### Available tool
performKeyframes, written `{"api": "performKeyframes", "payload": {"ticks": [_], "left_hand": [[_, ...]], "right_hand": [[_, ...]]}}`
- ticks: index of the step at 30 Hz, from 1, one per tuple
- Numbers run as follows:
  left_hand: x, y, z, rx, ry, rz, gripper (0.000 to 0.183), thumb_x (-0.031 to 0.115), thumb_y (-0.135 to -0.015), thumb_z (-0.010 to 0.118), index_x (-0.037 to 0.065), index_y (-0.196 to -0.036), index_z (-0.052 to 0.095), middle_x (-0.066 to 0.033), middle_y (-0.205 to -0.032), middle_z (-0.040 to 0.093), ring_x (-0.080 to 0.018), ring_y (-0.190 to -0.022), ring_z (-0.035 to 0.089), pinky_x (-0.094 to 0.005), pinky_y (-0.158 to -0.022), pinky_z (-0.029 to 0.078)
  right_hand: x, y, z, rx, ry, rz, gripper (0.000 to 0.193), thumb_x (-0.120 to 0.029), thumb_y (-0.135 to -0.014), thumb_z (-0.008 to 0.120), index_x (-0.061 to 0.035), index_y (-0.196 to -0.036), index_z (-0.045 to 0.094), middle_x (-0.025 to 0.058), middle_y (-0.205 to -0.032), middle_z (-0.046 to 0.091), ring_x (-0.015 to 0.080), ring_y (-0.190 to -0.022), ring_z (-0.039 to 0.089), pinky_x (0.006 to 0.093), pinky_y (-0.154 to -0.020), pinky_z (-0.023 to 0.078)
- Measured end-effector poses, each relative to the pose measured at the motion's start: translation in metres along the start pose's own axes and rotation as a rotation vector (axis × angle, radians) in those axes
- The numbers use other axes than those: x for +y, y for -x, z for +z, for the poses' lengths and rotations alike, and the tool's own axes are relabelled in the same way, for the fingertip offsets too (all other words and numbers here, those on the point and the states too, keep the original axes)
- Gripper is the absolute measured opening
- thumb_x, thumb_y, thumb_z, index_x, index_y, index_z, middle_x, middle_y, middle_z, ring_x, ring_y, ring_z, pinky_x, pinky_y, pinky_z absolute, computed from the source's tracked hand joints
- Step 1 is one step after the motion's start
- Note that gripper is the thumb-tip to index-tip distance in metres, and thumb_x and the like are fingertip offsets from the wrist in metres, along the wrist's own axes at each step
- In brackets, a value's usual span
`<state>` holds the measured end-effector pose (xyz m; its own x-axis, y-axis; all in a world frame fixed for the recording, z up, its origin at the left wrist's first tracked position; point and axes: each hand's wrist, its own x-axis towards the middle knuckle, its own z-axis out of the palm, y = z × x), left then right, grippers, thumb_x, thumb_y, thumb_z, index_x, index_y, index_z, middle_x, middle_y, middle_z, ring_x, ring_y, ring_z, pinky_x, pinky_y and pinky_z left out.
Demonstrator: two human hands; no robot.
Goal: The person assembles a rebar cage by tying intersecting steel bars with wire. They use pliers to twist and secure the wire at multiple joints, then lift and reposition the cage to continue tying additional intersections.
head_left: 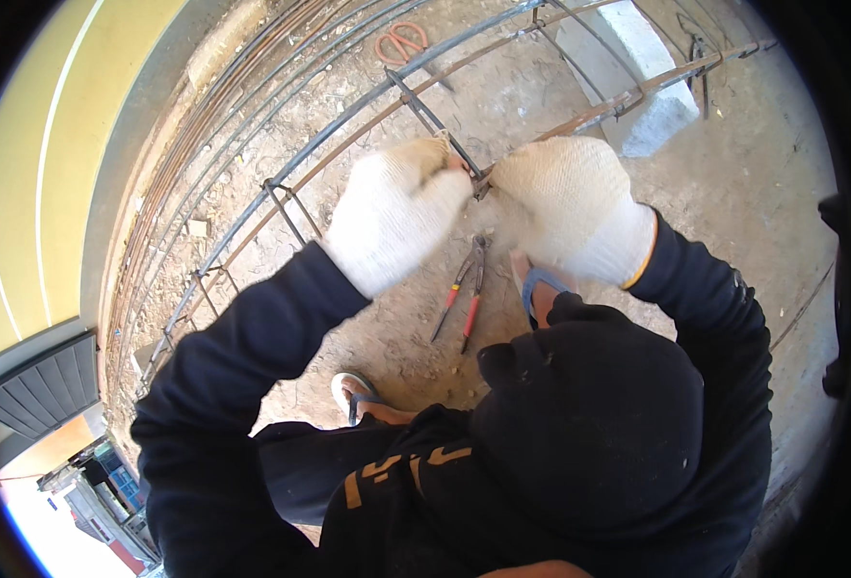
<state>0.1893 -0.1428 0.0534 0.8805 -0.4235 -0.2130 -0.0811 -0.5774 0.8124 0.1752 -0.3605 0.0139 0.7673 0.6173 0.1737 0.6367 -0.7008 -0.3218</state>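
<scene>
I'm curling my left hand (396, 212) and right hand (575, 197) at the metal frame (393, 81), which is stretching before me, grey and rusty brown; I can't tell what they're pinching.

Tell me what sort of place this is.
Probably a construction site: a long rebar cage stretches over dusty, littered ground, and red-handled end-cutting pliers lie beside it.

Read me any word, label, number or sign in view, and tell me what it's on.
Dark clothing: tan marks, perhaps lettering; no word readable.
Steel bars and pincers: no lettering I can make out.
Yellow surface: white stripes, no text seen.
Distant background, lower left: too small and blurred.
</scene>
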Motion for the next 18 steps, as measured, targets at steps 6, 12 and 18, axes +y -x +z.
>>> {"api": "performKeyframes", "payload": {"ticks": [6, 12, 18], "left_hand": [[0.011, 0.030, 0.034, 0.215, -0.606, 0.270, 0.044, 0.004, -0.080, 0.055, -0.006, -0.123, 0.051, -0.0198, -0.094, 0.060, -0.0371, -0.076, 0.065, -0.0442, -0.066, 0.053], [0.005, 0.035, 0.036, 0.498, -0.603, 0.279, 0.044, 0.000, -0.079, 0.057, -0.007, -0.123, 0.053, -0.0170, -0.089, 0.061, -0.0338, -0.078, 0.064, -0.0414, -0.069, 0.052], [-0.001, 0.067, 0.060, 0.690, -0.042, 0.262, 0.017, 0.005, -0.092, 0.059, -0.002, -0.101, 0.071, -0.0093, -0.082, 0.070, -0.0125, -0.075, 0.067, -0.0264, -0.065, 0.051]], "right_hand": [[0.018, -0.023, -0.011, 0.026, -0.321, -0.100, 0.022, -0.027, -0.087, 0.059, -0.0078, -0.085, 0.069, 0.0126, -0.077, 0.067, 0.0366, -0.069, 0.063, 0.0455, -0.066, 0.051], [0.017, 0.010, -0.082, 0.534, -0.676, 0.476, 0.027, -0.029, -0.096, 0.061, -0.0049, -0.103, 0.072, 0.0061, -0.084, 0.073, 0.0164, -0.054, 0.057, 0.0303, -0.051, 0.046], [0.002, 0.027, -0.073, 0.360, -0.185, 0.177, 0.023, -0.016, -0.090, 0.067, -0.0060, -0.110, 0.071, 0.0103, -0.094, 0.073, 0.0253, -0.071, 0.068, 0.0299, -0.065, 0.053]]}}
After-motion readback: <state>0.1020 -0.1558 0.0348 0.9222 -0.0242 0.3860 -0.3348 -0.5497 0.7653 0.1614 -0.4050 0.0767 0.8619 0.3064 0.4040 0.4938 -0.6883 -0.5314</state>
